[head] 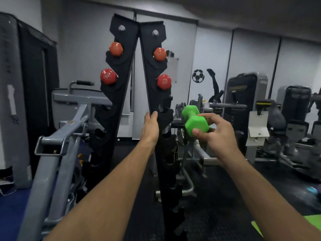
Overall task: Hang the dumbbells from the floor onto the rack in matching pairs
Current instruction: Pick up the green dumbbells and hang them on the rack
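A tall black A-frame rack point(121, 87) stands in front of me, with notched slots down both uprights. Two orange dumbbells point(116, 49) fill the top slots on the left and right, and two red dumbbells point(108, 76) sit one row lower. My left hand point(150, 126) grips the inner edge of the right upright at mid height. My right hand point(216, 132) holds a green dumbbell point(194, 120) by its near end, just right of that upright and level with an empty slot. The lower slots are bare.
A grey steel machine frame point(69, 129) slants along the left of the rack. Weight machines point(243, 94) stand at the right and back. A green mat corner point(311, 223) lies on the dark floor at the lower right.
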